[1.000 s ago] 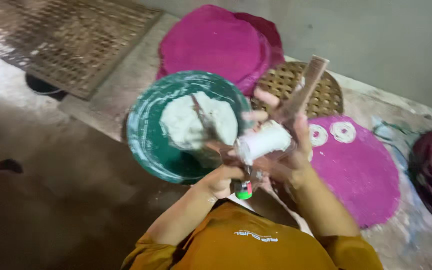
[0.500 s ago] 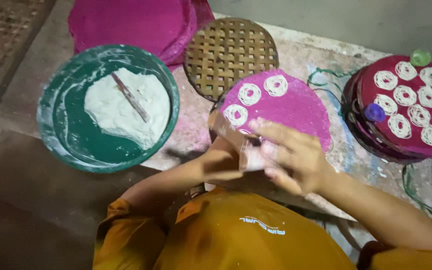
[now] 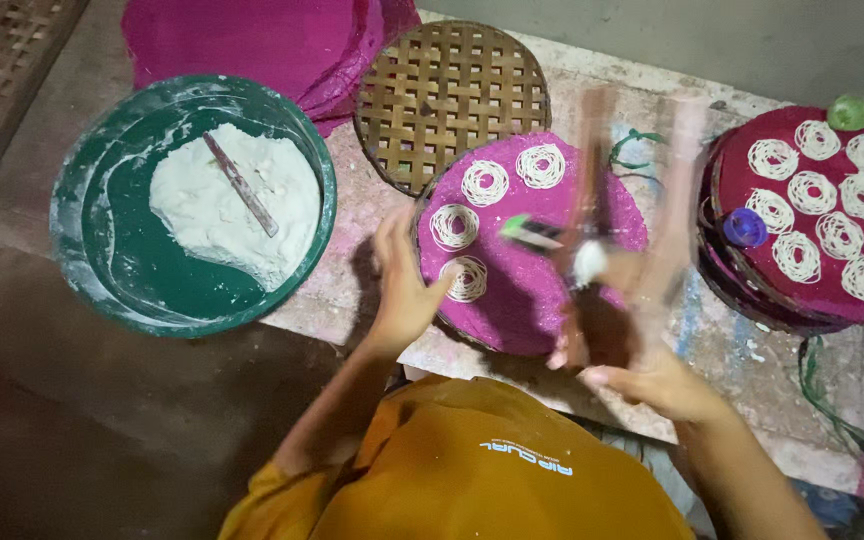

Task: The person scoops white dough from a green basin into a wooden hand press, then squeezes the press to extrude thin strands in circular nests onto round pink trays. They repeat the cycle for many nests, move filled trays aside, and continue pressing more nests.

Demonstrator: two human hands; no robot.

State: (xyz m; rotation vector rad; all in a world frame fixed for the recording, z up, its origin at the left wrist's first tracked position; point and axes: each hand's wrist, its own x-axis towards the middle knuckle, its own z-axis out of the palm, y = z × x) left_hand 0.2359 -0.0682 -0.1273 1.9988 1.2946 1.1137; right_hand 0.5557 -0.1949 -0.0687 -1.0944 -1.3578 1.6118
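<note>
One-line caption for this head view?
Left hand steadies a pink mat bearing four noodle coils; right hand works a blurred press.

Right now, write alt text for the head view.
Left hand steadies a magenta mat with four white dough coils while the right hand works a blurred press above it. Green dough basin left, filled tray right.

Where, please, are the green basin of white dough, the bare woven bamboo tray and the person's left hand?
green basin (image 3: pixel 102 290), head view, on its bare inner wall.
woven bamboo tray (image 3: pixel 447 85), head view, on its lattice middle.
left hand (image 3: pixel 404 290), head view, on the back of the hand.
</note>
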